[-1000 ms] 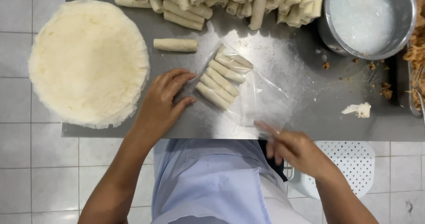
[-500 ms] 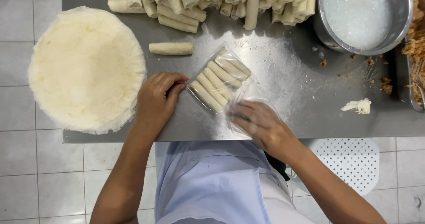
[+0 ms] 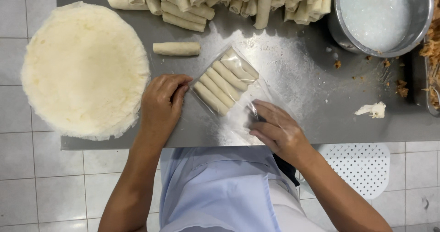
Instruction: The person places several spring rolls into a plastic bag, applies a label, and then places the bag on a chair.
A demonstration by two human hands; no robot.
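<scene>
On floured steel tabletop [image 3: 321, 108] over tiled floor [image 3: 27, 177]: left hand [image 3: 160, 104] flat beside bagged rolls [image 3: 224, 81], right hand [image 3: 275, 129] pinching clear bag [image 3: 252, 104]; bowl [image 3: 424, 28] cut off.

— Any packaging here?
— One clear plastic bag [image 3: 231, 87], flat, holding pale rolls side by side, lying between the left grip [image 3: 160, 106] and right grip [image 3: 275, 129], touching both
</scene>
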